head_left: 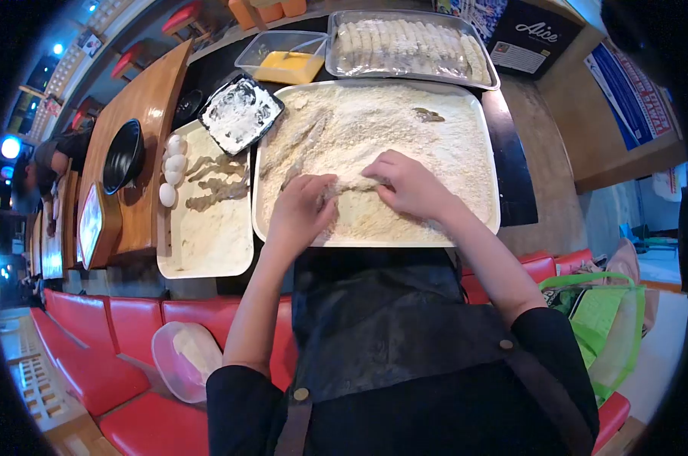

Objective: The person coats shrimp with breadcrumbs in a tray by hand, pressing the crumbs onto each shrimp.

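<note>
Crumb-filled tray (493, 175), hands (302, 210) (412, 184), slender coated piece (356, 184)

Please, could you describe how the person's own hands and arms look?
The left hand and right hand are bare, with no gloves, watch or bracelet visible. Black sleeves stop near the elbows. A dark apron with straps and round, brass-coloured studs is worn too.

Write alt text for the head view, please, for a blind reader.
A person's left hand and right hand handle a crumb-coated piece in a white tray of pale crumbs. A smaller tray holding grey strips sits to the left.
</note>
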The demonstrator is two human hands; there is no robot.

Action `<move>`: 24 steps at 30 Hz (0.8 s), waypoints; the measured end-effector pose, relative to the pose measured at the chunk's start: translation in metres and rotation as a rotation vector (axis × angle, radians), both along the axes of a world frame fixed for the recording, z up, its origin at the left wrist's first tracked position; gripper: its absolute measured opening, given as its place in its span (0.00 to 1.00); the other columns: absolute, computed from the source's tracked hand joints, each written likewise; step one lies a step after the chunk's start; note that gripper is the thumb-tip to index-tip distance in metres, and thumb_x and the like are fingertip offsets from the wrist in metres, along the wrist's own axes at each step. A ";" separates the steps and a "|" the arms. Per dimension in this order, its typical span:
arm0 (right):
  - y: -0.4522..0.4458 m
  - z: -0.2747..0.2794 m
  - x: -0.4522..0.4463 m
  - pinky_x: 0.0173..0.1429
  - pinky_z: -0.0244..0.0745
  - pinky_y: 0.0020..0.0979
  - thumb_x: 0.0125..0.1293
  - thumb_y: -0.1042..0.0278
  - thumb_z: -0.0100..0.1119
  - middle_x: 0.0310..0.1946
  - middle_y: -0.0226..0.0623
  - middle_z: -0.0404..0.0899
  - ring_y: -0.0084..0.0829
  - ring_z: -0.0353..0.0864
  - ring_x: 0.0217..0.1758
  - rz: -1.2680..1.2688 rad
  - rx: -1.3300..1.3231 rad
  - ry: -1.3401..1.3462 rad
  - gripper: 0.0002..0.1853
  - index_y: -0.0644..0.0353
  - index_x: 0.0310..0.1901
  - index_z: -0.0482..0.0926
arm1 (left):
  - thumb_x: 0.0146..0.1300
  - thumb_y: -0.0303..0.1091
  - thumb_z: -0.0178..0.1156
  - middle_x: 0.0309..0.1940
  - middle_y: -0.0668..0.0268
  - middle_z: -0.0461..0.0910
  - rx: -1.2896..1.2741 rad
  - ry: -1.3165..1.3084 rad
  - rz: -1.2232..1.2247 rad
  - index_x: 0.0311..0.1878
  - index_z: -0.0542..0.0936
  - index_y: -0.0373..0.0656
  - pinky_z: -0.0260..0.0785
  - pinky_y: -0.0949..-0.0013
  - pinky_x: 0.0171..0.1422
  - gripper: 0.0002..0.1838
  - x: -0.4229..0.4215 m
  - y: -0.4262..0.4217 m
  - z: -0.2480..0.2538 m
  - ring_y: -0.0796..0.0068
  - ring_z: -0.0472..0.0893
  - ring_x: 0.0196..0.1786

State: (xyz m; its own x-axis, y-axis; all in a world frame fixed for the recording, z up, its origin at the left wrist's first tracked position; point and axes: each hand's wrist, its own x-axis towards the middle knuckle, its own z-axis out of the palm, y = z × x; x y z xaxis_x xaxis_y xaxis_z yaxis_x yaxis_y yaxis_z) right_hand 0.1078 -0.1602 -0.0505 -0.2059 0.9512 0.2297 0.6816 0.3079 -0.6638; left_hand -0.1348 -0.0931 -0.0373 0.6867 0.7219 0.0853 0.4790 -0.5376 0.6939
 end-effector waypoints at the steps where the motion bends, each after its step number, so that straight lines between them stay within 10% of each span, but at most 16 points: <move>1: 0.000 0.005 0.005 0.48 0.76 0.33 0.55 0.74 0.63 0.40 0.40 0.82 0.37 0.81 0.41 0.020 -0.071 0.036 0.18 0.60 0.51 0.82 | 0.55 0.28 0.69 0.44 0.58 0.80 -0.225 0.018 -0.025 0.52 0.82 0.42 0.74 0.62 0.49 0.19 0.001 0.004 0.008 0.57 0.80 0.48; 3: -0.007 0.019 0.016 0.50 0.77 0.36 0.54 0.72 0.63 0.38 0.43 0.82 0.41 0.81 0.42 -0.021 -0.189 0.119 0.17 0.61 0.48 0.83 | 0.56 0.29 0.68 0.45 0.60 0.80 -0.559 0.120 -0.059 0.53 0.83 0.44 0.72 0.64 0.52 0.20 0.005 0.011 0.011 0.59 0.79 0.50; 6: -0.017 0.019 0.027 0.51 0.77 0.35 0.52 0.68 0.68 0.35 0.43 0.82 0.40 0.82 0.43 -0.112 -0.182 0.145 0.16 0.61 0.45 0.85 | 0.57 0.31 0.68 0.47 0.59 0.80 0.230 0.042 -0.182 0.54 0.83 0.45 0.69 0.61 0.59 0.20 0.007 0.014 -0.001 0.58 0.77 0.54; 19: -0.021 0.004 0.021 0.49 0.76 0.34 0.54 0.75 0.70 0.40 0.40 0.82 0.39 0.80 0.45 -0.080 0.001 0.049 0.17 0.59 0.48 0.84 | 0.59 0.30 0.67 0.36 0.58 0.82 -0.039 0.006 -0.128 0.48 0.85 0.43 0.75 0.64 0.47 0.13 0.011 0.000 -0.003 0.58 0.82 0.41; 24: -0.012 0.005 0.016 0.55 0.75 0.37 0.57 0.72 0.68 0.42 0.42 0.81 0.42 0.80 0.49 -0.267 0.183 0.005 0.16 0.59 0.49 0.83 | 0.61 0.28 0.65 0.39 0.57 0.82 0.333 -0.069 0.003 0.47 0.86 0.42 0.74 0.62 0.50 0.11 0.014 0.020 0.009 0.55 0.81 0.44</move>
State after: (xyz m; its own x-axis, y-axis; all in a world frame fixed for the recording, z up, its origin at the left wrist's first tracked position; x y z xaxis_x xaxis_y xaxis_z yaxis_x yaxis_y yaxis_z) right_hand 0.1239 -0.1720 -0.0459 0.0467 0.9144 0.4020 0.7512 0.2332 -0.6175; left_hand -0.1211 -0.0734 -0.0285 0.6690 0.6488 0.3626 0.4391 -0.7387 0.5113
